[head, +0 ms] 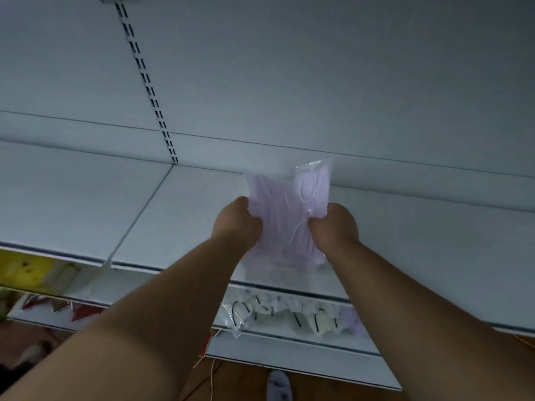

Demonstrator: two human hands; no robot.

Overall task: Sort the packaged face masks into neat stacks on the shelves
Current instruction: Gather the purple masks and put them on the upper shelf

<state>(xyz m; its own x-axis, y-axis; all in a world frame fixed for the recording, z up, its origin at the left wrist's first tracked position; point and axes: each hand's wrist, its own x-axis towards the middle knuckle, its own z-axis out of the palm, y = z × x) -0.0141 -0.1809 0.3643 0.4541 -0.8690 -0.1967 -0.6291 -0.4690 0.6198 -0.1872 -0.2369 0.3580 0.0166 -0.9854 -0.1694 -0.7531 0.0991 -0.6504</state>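
So we've got one pack of lilac masks (pixel 285 215) pinched between our two hands, left hand (pixel 238 222) at 9 o'clock, right hand (pixel 335 225) at 3, over the upper shelf (pixel 173 215). More mask packs (pixel 289 312) sit at 6, too blurry to count.

Lilac mask packs (pixel 285 215), pale grey shelf (pixel 86 204), cream black-looped masks (pixel 278 312) below
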